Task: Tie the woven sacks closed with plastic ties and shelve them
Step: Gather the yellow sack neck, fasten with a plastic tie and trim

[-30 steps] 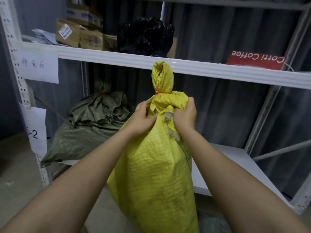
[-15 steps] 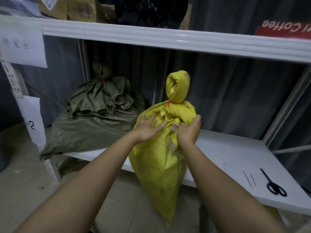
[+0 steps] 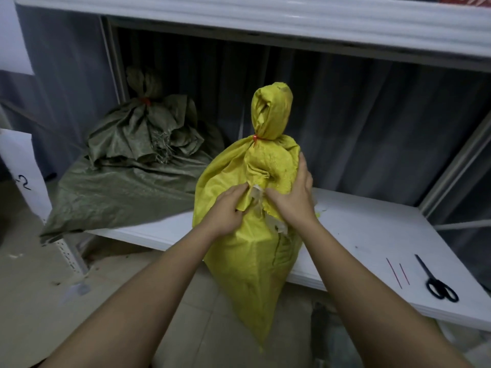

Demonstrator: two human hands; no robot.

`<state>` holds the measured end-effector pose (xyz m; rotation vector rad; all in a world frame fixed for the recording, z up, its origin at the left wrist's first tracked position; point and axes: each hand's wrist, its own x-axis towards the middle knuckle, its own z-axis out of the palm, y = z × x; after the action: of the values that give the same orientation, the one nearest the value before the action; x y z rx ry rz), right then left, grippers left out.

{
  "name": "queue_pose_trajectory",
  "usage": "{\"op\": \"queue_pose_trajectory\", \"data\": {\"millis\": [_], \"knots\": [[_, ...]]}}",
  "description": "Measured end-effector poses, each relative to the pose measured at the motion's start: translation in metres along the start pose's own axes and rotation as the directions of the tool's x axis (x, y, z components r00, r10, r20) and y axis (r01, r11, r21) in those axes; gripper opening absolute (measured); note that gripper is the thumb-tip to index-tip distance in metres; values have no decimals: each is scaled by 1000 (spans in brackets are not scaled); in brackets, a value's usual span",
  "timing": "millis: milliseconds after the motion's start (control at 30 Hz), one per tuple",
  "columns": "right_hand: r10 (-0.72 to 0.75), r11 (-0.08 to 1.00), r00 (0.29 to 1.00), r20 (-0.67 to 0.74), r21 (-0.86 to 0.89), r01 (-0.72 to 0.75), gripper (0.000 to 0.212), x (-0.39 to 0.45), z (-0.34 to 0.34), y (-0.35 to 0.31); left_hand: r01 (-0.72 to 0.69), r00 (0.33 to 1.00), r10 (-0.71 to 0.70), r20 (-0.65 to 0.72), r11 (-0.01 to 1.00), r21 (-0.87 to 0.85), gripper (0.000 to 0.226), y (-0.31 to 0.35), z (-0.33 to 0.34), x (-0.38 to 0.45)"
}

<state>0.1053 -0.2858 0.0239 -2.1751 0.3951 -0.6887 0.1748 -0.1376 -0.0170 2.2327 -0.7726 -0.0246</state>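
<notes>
A yellow woven sack [image 3: 249, 256] hangs upright in front of the lower white shelf [image 3: 353, 235], its lower end below the shelf's front edge. A red plastic tie [image 3: 255, 138] cinches its neck. My left hand [image 3: 228, 208] grips the sack's upper left shoulder. My right hand [image 3: 295, 195] grips the upper right shoulder. A green woven sack [image 3: 132, 168], tied with a red tie [image 3: 145, 101], lies on the shelf's left end.
Black scissors [image 3: 437, 281] and two loose red ties [image 3: 397, 272] lie on the shelf's right part. An upper white shelf [image 3: 265, 19] crosses overhead. A grey curtain hangs behind. A paper label [image 3: 21, 171] is fixed to the left upright. Tiled floor lies below.
The yellow sack has come down and closer to the lower shelf. My view has tilted down, so the upper shelf sits higher in frame and the scissors show.
</notes>
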Motion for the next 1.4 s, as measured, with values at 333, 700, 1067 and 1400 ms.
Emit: {"op": "queue_pose_trajectory", "data": {"millis": [333, 700, 1067, 1400], "knots": [[8, 980, 999, -32, -196, -14, 111, -15, 23, 27, -64, 997, 62, -42, 997, -44, 61, 0, -1, 24], [-88, 968, 993, -81, -241, 66, 106, 7, 25, 27, -59, 997, 61, -54, 998, 39, 60, -8, 6, 72], [85, 940, 933, 350, -339, 42, 104, 63, 37, 63, 65, 979, -5, -204, 956, 287, 47, -25, 18, 122], [120, 843, 936, 331, -532, 80, 101, 122, 69, 87, 140, 965, -54, -255, 933, 333, 48, -14, 29, 135]]}}
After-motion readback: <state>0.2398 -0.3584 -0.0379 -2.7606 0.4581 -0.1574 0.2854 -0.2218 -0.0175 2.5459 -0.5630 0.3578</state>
